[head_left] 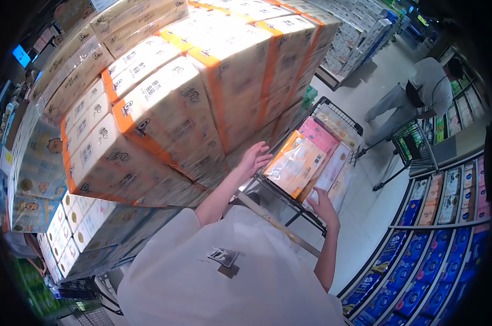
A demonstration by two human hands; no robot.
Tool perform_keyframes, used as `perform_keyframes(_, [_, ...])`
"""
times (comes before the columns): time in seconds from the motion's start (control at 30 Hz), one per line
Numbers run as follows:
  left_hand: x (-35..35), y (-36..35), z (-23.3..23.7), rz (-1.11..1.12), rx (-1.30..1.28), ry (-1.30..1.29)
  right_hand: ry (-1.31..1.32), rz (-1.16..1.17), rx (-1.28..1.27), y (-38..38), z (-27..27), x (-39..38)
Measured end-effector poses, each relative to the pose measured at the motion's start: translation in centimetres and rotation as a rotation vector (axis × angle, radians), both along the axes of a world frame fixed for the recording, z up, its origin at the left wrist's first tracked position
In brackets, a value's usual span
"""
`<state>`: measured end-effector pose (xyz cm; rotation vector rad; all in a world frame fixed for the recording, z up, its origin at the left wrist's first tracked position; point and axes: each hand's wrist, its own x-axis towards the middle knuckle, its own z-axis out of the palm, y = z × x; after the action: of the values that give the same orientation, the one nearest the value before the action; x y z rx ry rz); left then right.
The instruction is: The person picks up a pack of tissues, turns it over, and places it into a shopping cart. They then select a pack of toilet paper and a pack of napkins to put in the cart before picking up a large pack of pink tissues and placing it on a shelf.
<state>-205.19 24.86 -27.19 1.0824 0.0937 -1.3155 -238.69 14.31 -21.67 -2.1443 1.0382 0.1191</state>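
A black wire shopping cart (pixel 341 112) stands in front of me, loaded with tissue packs. An orange and white pack in clear film (pixel 295 163) lies at its left side, with a pink pack (pixel 317 136) behind it and a pale pack (pixel 333 168) to its right. My left hand (pixel 255 158) is raised at the cart's left edge beside the orange pack, fingers apart and holding nothing. My right hand (pixel 324 206) hovers over the near right part of the load, its fingers spread and empty. The cart's handle bar (pixel 278 224) runs in front of my shirt.
A tall pile of wrapped tissue packs (pixel 170 108) rises close on the left. Shelves with blue packs (pixel 409 271) line the right. Another person (pixel 430 87) bends by a second cart (pixel 411 146) at the upper right. A further display (pixel 354 43) stands behind.
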Motion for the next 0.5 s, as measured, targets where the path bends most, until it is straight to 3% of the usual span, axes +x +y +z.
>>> perform_keyframes(0.07, [2.3, 0.3, -0.1, 0.244, -0.122, 0.321, -0.257, 0.030, 0.122, -1.1, 10.3, 8.3])
perform_keyframes(0.17, [5.6, 0.7, 0.7, 0.526, -0.258, 0.571, -0.483, 0.319, -0.120, -2.4, 16.3, 16.5])
perform_keyframes(0.33, [8.6, 1.3, 5.7, 0.551, -0.427, 0.650, -0.799, 0.550, -0.709, -3.6, 24.3, 28.0])
perform_keyframes(0.4, [8.9, 1.8, 7.0, 0.540, -0.454, 0.681, -0.824, 0.543, -0.780, -4.0, 25.1, 31.8])
perform_keyframes(0.5, [10.5, 2.5, 5.0, 0.396, -0.579, 0.751, -0.756, 0.548, -0.797, -3.9, 24.5, 36.0])
